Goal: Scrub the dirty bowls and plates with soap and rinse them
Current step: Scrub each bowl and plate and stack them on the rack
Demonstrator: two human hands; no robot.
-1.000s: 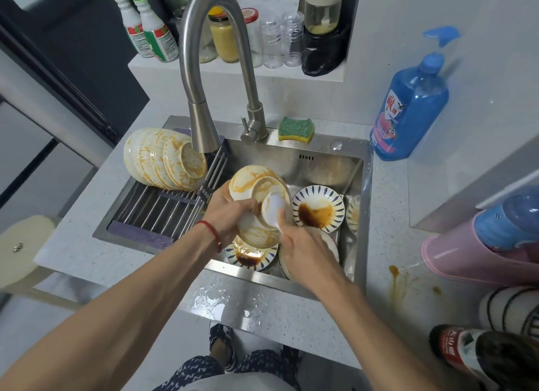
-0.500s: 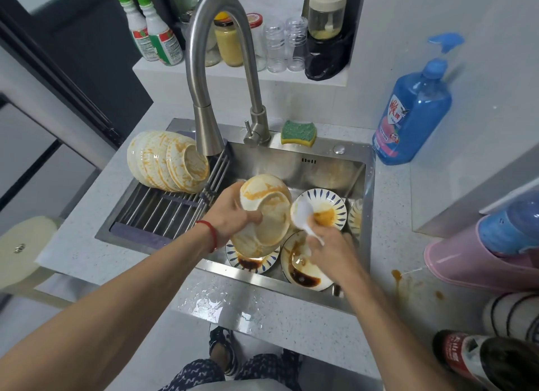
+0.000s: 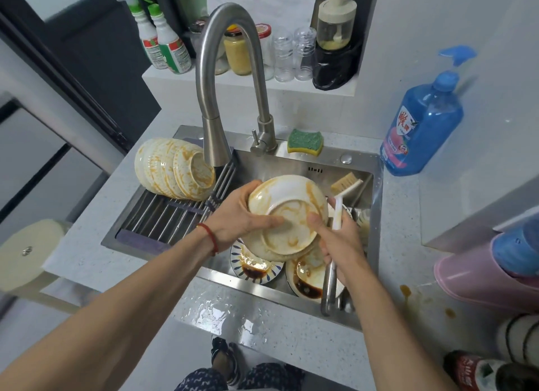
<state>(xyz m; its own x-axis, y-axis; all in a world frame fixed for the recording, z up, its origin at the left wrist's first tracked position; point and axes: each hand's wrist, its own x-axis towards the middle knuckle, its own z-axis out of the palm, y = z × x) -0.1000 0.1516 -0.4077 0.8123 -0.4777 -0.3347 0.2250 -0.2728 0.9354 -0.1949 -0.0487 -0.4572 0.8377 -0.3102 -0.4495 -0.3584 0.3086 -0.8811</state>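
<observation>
Nearest the camera, the wet front rim of the sink [image 3: 262,300] borders two sauce-stained plates [image 3: 256,262] lying on the basin floor; neither shows any sign of washing. Above them, the left hand [image 3: 236,215] grips the stack of dirty bowls [image 3: 287,215] by its left edge, thumb across the upturned base and fingers curled behind the rim. The right hand [image 3: 338,242] holds the brush [image 3: 345,195] by its white handle, fingers wrapped round it, index fingertip touching the lower right of the stack; the bristle head points away, not touching the bowls. Orange residue covers the held stack, so scrubbing is judged not yet effective. Left of the basin, a further row of stained bowls [image 3: 175,169] rests on the drying rack [image 3: 169,215]. The faucet [image 3: 215,99] shows no running water. Farther back, the sponge [image 3: 304,141] sits on the sink ledge and the soap bottle [image 3: 423,128] stands on the counter, both untouched. Most washing and all rinsing appear outstanding.
</observation>
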